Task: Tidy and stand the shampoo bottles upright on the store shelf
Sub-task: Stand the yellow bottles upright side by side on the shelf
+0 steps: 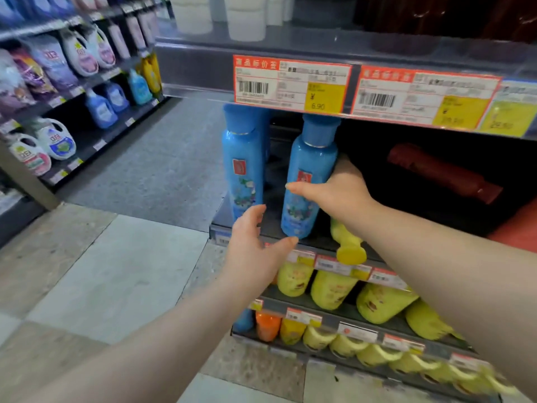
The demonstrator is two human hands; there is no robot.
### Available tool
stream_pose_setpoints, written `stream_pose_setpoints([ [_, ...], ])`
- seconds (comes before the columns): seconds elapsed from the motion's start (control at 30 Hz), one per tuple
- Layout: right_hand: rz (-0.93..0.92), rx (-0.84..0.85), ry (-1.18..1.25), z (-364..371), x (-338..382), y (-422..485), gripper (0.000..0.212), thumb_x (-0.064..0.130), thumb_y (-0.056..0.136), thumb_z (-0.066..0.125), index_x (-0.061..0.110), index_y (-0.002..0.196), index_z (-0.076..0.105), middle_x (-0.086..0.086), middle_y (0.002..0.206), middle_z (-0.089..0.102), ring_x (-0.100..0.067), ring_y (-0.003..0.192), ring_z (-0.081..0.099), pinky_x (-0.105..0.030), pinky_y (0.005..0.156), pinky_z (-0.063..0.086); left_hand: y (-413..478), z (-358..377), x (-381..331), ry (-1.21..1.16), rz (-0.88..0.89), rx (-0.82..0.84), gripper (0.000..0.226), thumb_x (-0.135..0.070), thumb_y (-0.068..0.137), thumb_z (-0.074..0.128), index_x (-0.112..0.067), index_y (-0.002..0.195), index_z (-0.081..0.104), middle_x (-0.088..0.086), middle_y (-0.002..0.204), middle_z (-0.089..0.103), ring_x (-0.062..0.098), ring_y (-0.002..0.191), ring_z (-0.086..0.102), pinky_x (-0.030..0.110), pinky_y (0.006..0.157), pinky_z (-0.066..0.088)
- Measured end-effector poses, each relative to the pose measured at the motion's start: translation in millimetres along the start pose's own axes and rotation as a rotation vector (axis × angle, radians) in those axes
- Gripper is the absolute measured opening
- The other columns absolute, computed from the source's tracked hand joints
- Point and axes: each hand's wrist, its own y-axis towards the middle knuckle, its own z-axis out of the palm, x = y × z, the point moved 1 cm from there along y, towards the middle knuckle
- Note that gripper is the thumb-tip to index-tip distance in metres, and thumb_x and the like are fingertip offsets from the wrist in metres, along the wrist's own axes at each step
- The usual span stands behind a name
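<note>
Shelf: dark store shelf (217,230) at the end of an aisle, with red-and-yellow price tags (290,84) on the rail of the shelf above.
Right hand: the right hand (343,190) grips a blue shampoo bottle (308,167) at mid-body, thumb laid across the front label, fingers wrapped behind.
Held bottle: cap up, base at the shelf's front edge, looking slightly tilted.
Left hand: the left hand (255,251) is spread wide and holds nothing, in front of the shelf edge, thumb tip just below the held bottle's base.
Second blue bottle (242,164): upright at the shelf's left end, apart from the held one.
Fallen stock: a yellow bottle (347,242) lies on its side under the right forearm, cap jutting past the shelf edge; a dark red bottle (441,173) lies flat farther right.
Lower shelves: rows of yellow bottles (331,289) and an orange bottle (267,327).
Background: detergent jugs (55,141) on racks to the left, across the tiled floor (116,274).
</note>
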Motion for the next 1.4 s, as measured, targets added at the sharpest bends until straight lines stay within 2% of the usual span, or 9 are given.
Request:
stream_pose_setpoints([
  [0.1, -0.011, 0.035, 0.007, 7.9, -3.7, 4.4, 0.071, 0.032, 0.056, 0.086, 0.008, 0.116, 0.056, -0.007, 0.114, 0.066, -0.02, 0.103, 0.064, -0.033, 0.088, 0.051, 2.3, -0.3, 8.8, -0.001, -0.014, 0.019, 0.066, -0.025, 0.08, 0.071, -0.023, 0.137, 0.037, -0.003, 0.139, 0.041, 0.009, 0.121, 0.042, 0.025, 0.095, 0.039],
  [0.27, 0.019, 0.107, 0.022, 9.7, -14.1, 3.3, 0.072, 0.034, 0.057, 0.085, 0.009, 0.118, 0.055, -0.006, 0.114, 0.066, -0.02, 0.103, 0.064, -0.034, 0.09, 0.051, 9.5, 1.1, 10.5, 0.014, -0.003, 0.005, 0.064, -0.029, 0.079, 0.071, -0.027, 0.134, 0.039, -0.007, 0.137, 0.042, 0.006, 0.118, 0.042, 0.032, 0.1, 0.042],
  [0.4, 0.024, 0.101, -0.109, 10.2, -25.0, -5.1, 0.064, 0.023, 0.068, 0.079, 0.01, 0.123, 0.049, -0.006, 0.117, 0.064, -0.021, 0.107, 0.06, -0.021, 0.078, 0.041, 7.1, 4.8, 10.1, 0.027, 0.005, 0.009, 0.06, -0.026, 0.079, 0.071, -0.025, 0.132, 0.042, -0.006, 0.133, 0.045, 0.007, 0.114, 0.045, 0.028, 0.096, 0.042],
  [0.67, 0.033, 0.026, -0.358, -29.6, -47.8, -14.8, 0.059, 0.033, 0.079, 0.067, 0.013, 0.129, 0.044, -0.012, 0.131, 0.049, -0.03, 0.119, 0.051, -0.033, 0.096, 0.043, -7.6, 32.7, 6.2, 0.032, 0.021, 0.113, 0.045, -0.018, 0.084, 0.065, -0.026, 0.125, 0.047, -0.008, 0.12, 0.052, 0.005, 0.108, 0.048, 0.022, 0.085, 0.035],
  [0.8, 0.087, 0.031, -0.417, -56.6, -81.9, -17.5, 0.041, 0.014, 0.084, 0.052, 0.02, 0.124, 0.05, -0.014, 0.13, 0.046, -0.034, 0.114, 0.052, -0.035, 0.093, 0.044, -9.5, 54.6, -3.6, 0.069, 0.073, 0.189, 0.047, -0.02, 0.084, 0.064, -0.026, 0.128, 0.047, -0.007, 0.125, 0.051, 0.01, 0.119, 0.048, 0.024, 0.093, 0.04],
  [1.0, -0.075, 0.283, -0.783, -63.6, -102.3, -5.0, 0.077, 0.001, 0.081, 0.05, 0.032, 0.144, 0.019, -0.003, 0.152, 0.018, -0.036, 0.131, 0.032, -0.042, 0.103, 0.037, 7.4, 86.3, -9.1, 0.163, 0.071, 0.25, 0.069, -0.028, 0.08, 0.068, -0.028, 0.14, 0.033, -0.006, 0.14, 0.042, 0.015, 0.127, 0.043, 0.034, 0.102, 0.041],
  [1.13, -0.316, 0.352, -0.97, -54.8, -99.3, 9.2, 0.088, 0.003, 0.082, 0.05, 0.04, 0.145, 0.0, 0.004, 0.158, 0.001, -0.034, 0.139, 0.023, -0.045, 0.103, 0.033, 15.6, 101.1, -15.6, 0.064, 0.052, 0.249, 0.067, -0.019, 0.079, 0.07, -0.023, 0.136, 0.037, -0.013, 0.109, 0.046, 0.008, 0.098, 0.046, 0.025, 0.084, 0.04],
  [1.3, -0.522, 0.4, -1.091, -57.9, -104.1, 17.1, 0.074, 0.01, 0.088, 0.05, 0.039, 0.144, 0.012, 0.01, 0.159, -0.003, -0.029, 0.144, 0.012, -0.044, 0.108, 0.027, 17.3, 107.1, -9.6, -0.046, 0.023, 0.236, 0.075, -0.015, 0.077, 0.072, -0.026, 0.14, 0.032, -0.006, 0.126, 0.044, 0.01, 0.102, 0.053, 0.031, 0.088, 0.048],
  [1.4, -0.501, 0.385, -1.018, -65.9, -107.7, 13.3, 0.073, 0.016, 0.087, 0.054, 0.038, 0.144, 0.016, 0.012, 0.158, 0.002, -0.023, 0.146, 0.008, -0.045, 0.111, 0.023, 12.3, 103.8, -4.9, -0.046, 0.024, 0.238, 0.088, -0.018, 0.076, 0.074, -0.029, 0.145, 0.021, -0.005, 0.142, 0.038, 0.012, 0.12, 0.047, 0.029, 0.089, 0.05],
])
